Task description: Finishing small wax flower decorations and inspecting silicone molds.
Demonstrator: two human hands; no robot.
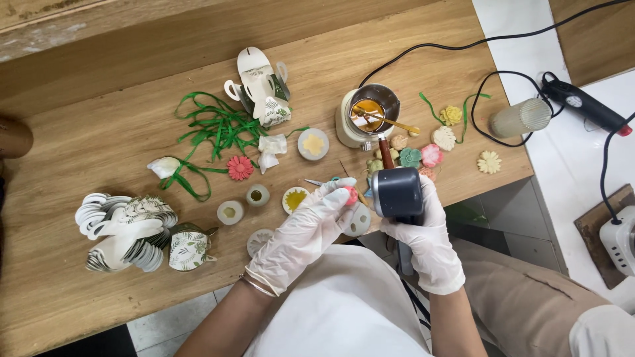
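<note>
Left hand (311, 231) pinches a pink flower (350, 194), right hand (426, 241) grips the heat gun (395, 193); finished flowers (430, 149) lie far right, several moulds (261, 201) unemptied.

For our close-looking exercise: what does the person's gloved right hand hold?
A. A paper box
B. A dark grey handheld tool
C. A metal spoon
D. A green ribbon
B: the right hand grips the dark grey tool by its handle, while the left hand pinches a small pink piece beside it; the ribbon and spoon lie untouched.
</note>
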